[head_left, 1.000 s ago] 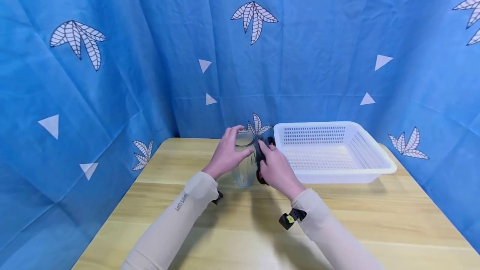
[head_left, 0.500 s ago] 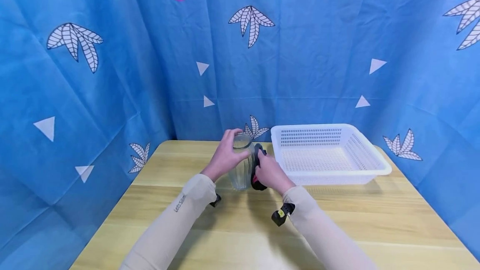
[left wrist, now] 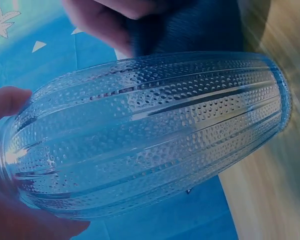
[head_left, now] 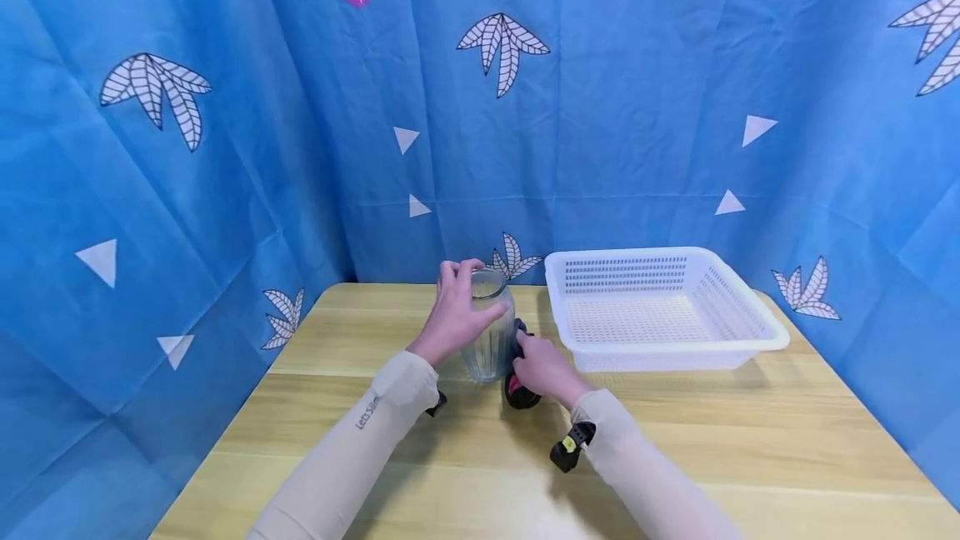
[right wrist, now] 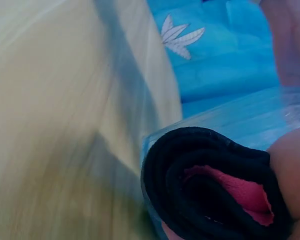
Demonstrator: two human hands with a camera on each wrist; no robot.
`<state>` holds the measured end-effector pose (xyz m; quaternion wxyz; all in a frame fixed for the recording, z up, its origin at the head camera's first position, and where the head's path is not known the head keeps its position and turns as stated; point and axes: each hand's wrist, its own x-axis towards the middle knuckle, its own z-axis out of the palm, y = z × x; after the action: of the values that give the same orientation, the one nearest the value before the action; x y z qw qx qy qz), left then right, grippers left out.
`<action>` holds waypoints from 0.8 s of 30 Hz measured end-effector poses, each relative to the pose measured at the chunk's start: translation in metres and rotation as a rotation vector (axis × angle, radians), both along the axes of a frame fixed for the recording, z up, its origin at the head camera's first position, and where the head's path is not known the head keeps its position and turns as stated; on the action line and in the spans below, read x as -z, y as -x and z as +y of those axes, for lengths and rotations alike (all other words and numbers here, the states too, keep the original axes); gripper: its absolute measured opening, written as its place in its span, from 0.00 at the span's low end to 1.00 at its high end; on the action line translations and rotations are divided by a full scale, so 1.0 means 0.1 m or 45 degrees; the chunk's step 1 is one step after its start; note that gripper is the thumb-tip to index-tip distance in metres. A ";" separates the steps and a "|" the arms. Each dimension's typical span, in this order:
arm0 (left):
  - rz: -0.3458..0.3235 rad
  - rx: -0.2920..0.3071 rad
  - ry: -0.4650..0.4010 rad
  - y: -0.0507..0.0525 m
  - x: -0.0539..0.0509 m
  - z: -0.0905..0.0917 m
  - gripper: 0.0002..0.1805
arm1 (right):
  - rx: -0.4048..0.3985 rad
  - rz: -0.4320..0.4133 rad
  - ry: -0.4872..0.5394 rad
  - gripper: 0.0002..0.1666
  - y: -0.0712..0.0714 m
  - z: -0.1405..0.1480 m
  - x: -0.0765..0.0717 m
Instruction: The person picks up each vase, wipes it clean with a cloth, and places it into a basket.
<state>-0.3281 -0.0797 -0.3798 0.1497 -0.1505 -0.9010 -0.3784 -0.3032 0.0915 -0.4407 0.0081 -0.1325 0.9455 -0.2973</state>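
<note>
A tall clear glass vase [head_left: 489, 350] with ribbed, dimpled sides stands upright on the table. My left hand [head_left: 459, 317] holds it near the rim, thumb on the near side and fingers around the far side. In the left wrist view the vase [left wrist: 150, 135] fills most of the picture. My right hand [head_left: 546, 367] grips a rolled black cloth with a pink inner side [head_left: 521, 394], held against the vase's right side low down. The right wrist view shows the end of the rolled cloth [right wrist: 190, 142], its layers coiled, with the glass behind it.
A white perforated plastic basket [head_left: 667, 358] sits at the back right of the wooden table [head_left: 480, 490]. A blue patterned curtain [head_left: 637, 107] hangs behind the table and along both sides. Each wrist wears a small black camera.
My right hand has moved down along the vase's right side with the black cloth, towards the base. The left hand keeps its hold near the rim, and the vase stays in place.
</note>
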 end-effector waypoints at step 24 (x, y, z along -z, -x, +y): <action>-0.001 0.152 -0.116 0.00 -0.04 -0.02 0.37 | 0.000 0.182 0.017 0.34 0.08 0.00 -0.48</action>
<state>-0.3278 -0.0819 -0.3762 0.1331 -0.1967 -0.8724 -0.4273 -0.3112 0.0914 -0.3923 -0.0602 -0.1533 0.9417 -0.2935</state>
